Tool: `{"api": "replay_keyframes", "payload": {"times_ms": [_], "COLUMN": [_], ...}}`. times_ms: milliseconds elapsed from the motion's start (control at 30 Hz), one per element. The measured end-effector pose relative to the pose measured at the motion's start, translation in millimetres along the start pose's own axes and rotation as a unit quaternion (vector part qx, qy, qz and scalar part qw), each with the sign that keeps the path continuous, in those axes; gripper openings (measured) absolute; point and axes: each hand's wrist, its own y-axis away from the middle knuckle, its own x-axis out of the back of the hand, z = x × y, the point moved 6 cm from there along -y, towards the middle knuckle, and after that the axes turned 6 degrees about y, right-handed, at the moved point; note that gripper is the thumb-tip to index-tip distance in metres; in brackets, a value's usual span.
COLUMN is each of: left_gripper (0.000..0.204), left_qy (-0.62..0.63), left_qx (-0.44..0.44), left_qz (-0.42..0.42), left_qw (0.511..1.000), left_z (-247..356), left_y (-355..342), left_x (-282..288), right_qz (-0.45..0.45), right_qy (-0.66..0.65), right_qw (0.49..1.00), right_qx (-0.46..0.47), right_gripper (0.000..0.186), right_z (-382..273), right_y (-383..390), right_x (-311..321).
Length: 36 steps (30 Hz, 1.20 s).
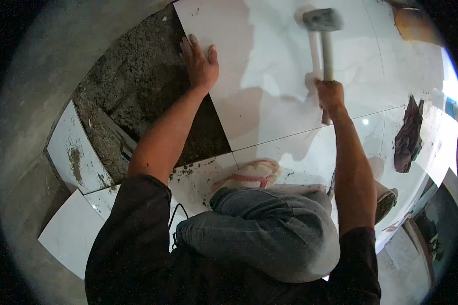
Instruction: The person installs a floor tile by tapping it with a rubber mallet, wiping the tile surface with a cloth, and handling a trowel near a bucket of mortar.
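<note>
My right hand (332,96) is closed around the pale handle of a mallet (327,56). The mallet's dark, slightly blurred head is over a large white floor tile (275,66); I cannot tell whether it touches the surface. My left hand (201,66) lies at that tile's left edge, fingers stretched out and thumb apart, holding nothing. Left of this edge spreads a bed of rough grey mortar (137,61), lower than the tile's face. A flat, narrow tool (119,129), perhaps a trowel, lies on the mortar, partly hidden by my left forearm.
White tiles (68,147) spotted with mortar border the bed at lower left, beside a grey wall (30,112). A dark crumpled cloth (408,134) lies on the tiles at right. A bucket (387,203) stands behind my right forearm. My sandalled foot (252,175) rests on tile.
</note>
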Motion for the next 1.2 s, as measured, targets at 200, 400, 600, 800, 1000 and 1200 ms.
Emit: {"api": "replay_keyframes", "payload": {"times_ms": [200, 400, 600, 800, 1000, 1200], "left_gripper": [0.073, 0.077, 0.052, 0.035, 0.04, 0.043], "left_qy": [-0.067, -0.142, -0.142, 0.235, 0.259, 0.396], "left_qx": [0.01, 0.023, 0.094, 0.346, 0.357, 0.363], "left_qz": [0.001, 0.01, 0.106, 0.135, 0.113, 0.075], "left_qw": [0.998, 0.99, 0.98, 0.898, 0.89, 0.84], "left_z": [-1, 0, -38, -59, -93, -87], "left_y": [6, -28, -118, -159, -169, -156], "left_x": [2, 14, 37, 31, 19, 11], "right_qz": [0.112, 0.103, 0.024, 0.04, 0.02, 0.054], "right_qy": [-0.11, -0.239, -0.299, -0.305, -0.3, -0.315], "right_qw": [0.987, 0.965, 0.953, 0.951, 0.952, 0.948], "right_qx": [0.044, 0.04, -0.042, -0.024, -0.054, -0.013], "right_gripper": [0.043, 0.032, 0.033, 0.032, 0.033, 0.03], "right_z": [-8, 39, 33, 51, 37, 49], "right_y": [-1, 20, 32, 17, 27, 17], "right_x": [5, -22, -19, -24, -21, -16]}}
